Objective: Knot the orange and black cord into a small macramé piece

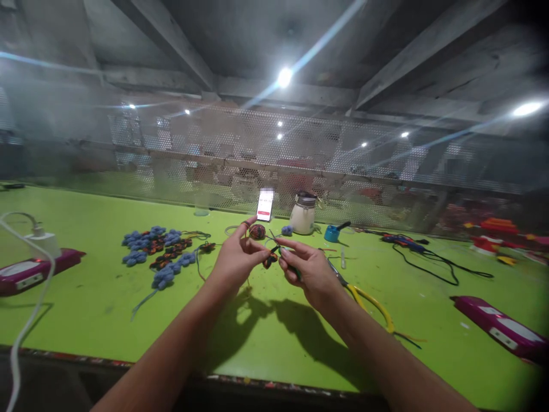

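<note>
Above the green table [107, 326], our left hand [234, 257] pinches narrowly at frame centre while our right hand [315, 270] holds a slim green-handled tool [297, 272]. A multicoloured yarn ball [257, 232] lies slightly higher in the frame. The left pinch has the small dark-and-orange piece [270, 261]; we do best steadying it and keeping each pull even.

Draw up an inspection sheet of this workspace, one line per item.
Surface: green table, with small marks.
Work pieces: small dark piece at the fingertips; multicoloured yarn ball beyond; blue crocheted pieces toward the left.
Clutter: lit phone, white jar, blue pot, yellow-handled tool.
Hands: left hand pinching the small dark piece; right hand gripping something green, mostly hidden.
Cables: white cable at left; dark cord at right.
Surroundings: perforated panel behind; lights overhead.
</note>
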`<state>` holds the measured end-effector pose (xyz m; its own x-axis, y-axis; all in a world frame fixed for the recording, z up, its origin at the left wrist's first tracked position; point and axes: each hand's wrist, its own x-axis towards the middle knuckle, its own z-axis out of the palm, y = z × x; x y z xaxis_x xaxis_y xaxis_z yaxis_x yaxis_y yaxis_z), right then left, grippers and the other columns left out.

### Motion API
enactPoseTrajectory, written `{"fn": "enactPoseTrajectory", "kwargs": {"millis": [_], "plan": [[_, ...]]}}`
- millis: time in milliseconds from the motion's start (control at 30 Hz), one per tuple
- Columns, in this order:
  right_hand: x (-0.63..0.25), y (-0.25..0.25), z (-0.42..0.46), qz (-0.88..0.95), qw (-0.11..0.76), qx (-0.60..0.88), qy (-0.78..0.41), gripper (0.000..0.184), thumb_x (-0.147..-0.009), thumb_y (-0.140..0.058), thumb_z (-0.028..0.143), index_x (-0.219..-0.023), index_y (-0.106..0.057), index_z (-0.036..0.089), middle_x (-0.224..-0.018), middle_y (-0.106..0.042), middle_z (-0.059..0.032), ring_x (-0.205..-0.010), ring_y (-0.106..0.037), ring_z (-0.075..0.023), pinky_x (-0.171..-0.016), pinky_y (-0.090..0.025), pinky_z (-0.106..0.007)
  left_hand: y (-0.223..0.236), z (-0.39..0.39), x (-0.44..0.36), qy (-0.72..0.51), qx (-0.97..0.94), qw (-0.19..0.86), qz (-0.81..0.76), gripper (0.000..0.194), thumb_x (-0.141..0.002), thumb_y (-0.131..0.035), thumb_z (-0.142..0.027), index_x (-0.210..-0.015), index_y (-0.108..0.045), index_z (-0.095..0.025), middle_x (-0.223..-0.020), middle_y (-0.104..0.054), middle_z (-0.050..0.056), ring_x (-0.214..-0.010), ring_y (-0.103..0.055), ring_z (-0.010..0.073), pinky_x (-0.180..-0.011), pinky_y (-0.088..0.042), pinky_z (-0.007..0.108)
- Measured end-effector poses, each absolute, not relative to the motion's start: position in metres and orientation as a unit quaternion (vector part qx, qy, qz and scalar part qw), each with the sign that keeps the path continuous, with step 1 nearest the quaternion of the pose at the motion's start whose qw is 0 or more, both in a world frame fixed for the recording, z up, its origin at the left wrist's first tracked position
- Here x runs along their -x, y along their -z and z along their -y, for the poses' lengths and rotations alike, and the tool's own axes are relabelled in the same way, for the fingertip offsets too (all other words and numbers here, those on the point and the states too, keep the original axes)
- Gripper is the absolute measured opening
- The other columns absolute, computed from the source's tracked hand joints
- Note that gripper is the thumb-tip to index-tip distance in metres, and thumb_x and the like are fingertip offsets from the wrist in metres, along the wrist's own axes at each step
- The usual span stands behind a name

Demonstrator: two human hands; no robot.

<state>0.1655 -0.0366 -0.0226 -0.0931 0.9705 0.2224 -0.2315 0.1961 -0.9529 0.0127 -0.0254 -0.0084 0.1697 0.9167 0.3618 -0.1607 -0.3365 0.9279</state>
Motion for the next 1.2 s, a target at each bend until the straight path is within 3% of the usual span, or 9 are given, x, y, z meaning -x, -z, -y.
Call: {"fn": "enactPoseTrajectory", "kwargs": {"millis": [233,600,767,1033,1200], "plan": [[-0.176,0.019,0.034,0.59,0.544,0.361,-0.475,0.034,-0.071,-0.067,0.029,-0.102,-0.067,0.016,-0.053,-0.054,0.0033,-0.036,-0.038,-0.004,-0.035,-0.021,-0.018,0.01,0.018,-0.004,-0.529,-0.519,0.608,-0.284,0.077,-0.057,-0.077,-0.014,-0.126,-0.044,-0.012,-0.065,-0.062,0.002,-0.055,-0.055,0.0115,-0.054,-0.035,0.023],[-0.193,0.004,0.037,0.702,0.458,0.355,-0.414,0.028,-0.076,-0.062,0.026,-0.102,-0.068,0.017,-0.049,-0.042,0.006,-0.039,-0.03,-0.0044,-0.039,-0.021,-0.021,0.004,0.023,-0.002,-0.515,-0.528,0.622,-0.262,0.065,-0.06,-0.07,-0.008,-0.122,-0.05,-0.01,-0.067,-0.06,0.003,-0.055,-0.049,0.0093,-0.051,-0.03,0.023],[-0.203,-0.003,0.039,0.783,0.396,0.365,-0.311,0.028,-0.082,-0.055,0.027,-0.105,-0.068,0.018,-0.049,-0.034,0.0059,-0.044,-0.026,-0.0069,-0.043,-0.021,-0.023,0.001,0.026,-0.002,-0.515,-0.543,0.607,-0.267,0.062,-0.06,-0.069,-0.008,-0.12,-0.053,-0.01,-0.063,-0.06,0.002,-0.052,-0.048,0.0095,-0.05,-0.028,0.023],[-0.215,-0.012,0.043,0.871,0.297,0.361,-0.149,0.033,-0.086,-0.047,0.02,-0.113,-0.065,0.025,-0.061,-0.054,-0.0001,-0.051,-0.034,-0.0098,-0.047,-0.028,-0.023,-0.001,0.029,-0.004,-0.506,-0.582,0.568,-0.288,0.056,-0.062,-0.07,-0.01,-0.117,-0.057,-0.011,-0.062,-0.061,0.002,-0.052,-0.047,0.0104,-0.054,-0.031,0.026],[-0.216,-0.011,0.043,0.886,0.257,0.371,-0.108,0.036,-0.086,-0.045,0.016,-0.117,-0.062,0.026,-0.06,-0.051,0.0008,-0.05,-0.033,-0.0101,-0.048,-0.027,-0.022,0.002,0.027,-0.005,-0.496,-0.6,0.554,-0.294,0.055,-0.064,-0.07,-0.013,-0.117,-0.056,-0.011,-0.063,-0.061,0.002,-0.056,-0.051,0.0119,-0.055,-0.032,0.026]]}}
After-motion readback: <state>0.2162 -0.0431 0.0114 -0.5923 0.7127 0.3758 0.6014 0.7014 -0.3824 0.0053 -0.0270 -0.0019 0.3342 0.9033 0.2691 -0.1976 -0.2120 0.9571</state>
